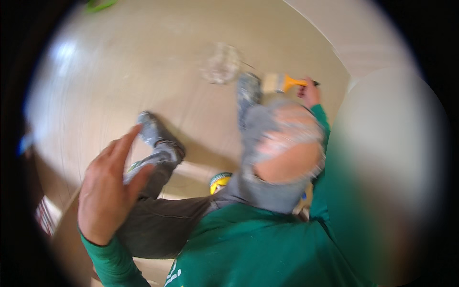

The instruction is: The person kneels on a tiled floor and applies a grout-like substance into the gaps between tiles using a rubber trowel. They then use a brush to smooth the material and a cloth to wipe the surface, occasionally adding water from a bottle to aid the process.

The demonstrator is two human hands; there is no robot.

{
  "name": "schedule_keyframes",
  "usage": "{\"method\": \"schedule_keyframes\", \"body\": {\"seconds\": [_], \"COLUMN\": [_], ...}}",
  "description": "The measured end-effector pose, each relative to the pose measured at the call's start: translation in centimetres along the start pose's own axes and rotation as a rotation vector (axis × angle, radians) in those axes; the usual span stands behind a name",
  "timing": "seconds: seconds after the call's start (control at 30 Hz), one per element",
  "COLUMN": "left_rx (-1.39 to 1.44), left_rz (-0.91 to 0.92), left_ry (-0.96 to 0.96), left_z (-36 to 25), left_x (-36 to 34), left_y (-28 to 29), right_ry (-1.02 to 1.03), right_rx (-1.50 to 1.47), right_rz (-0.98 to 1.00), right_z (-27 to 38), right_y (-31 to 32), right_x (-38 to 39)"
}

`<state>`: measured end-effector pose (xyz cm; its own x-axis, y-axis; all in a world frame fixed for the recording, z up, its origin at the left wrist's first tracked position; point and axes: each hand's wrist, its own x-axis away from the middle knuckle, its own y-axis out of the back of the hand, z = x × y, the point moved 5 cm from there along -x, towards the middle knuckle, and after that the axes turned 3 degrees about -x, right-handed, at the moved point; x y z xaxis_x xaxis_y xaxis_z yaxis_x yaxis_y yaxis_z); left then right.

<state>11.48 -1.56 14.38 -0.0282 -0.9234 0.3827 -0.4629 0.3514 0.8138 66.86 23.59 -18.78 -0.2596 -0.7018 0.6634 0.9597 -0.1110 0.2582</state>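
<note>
My right hand (310, 93) reaches out past my bent knee at the right, its fingers closed round the handle of a wide paintbrush (287, 83). The brush has an orange handle and pale bristles, which point left toward my paint-smeared shoe (248, 86). Raised at the left, my left hand (107, 191) is open, fingers stretched out and thumb apart, holding nothing. Beyond it is my other smeared shoe (150, 129). A blurred, whitish round thing (221, 63) lies on the floor left of the brush; its kind is unclear.
Pale floor (119, 81) spreads ahead of my feet. A white wall (368, 43) rises at the right. Between my legs shows a yellow and dark green round item (220, 182), partly hidden. Something bright green (99, 5) lies at the far left.
</note>
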Motion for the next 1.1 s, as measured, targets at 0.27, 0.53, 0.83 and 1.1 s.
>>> {"method": "schedule_keyframes", "body": {"seconds": [0.27,0.53,0.83,1.1], "left_rx": [0.096,0.123,0.045,0.501], "left_rz": [0.209,0.259,0.187,-0.296], "left_ry": [0.117,0.220,0.226,-0.394], "left_z": [4.5,12.0,12.5,-8.4], "left_x": [-14.3,-18.4,-18.1,-10.9], "left_y": [4.4,6.0,6.2,11.6], "right_ry": [-0.506,-0.547,0.124,0.138], "right_rx": [-0.320,0.591,-0.258,-0.484], "right_rz": [0.274,-0.122,-0.997,-0.854], "right_z": [-22.4,-33.7,-32.8,-25.9], "right_y": [-2.1,4.0,8.8,15.0], "right_x": [8.9,24.7,18.7,14.8]}}
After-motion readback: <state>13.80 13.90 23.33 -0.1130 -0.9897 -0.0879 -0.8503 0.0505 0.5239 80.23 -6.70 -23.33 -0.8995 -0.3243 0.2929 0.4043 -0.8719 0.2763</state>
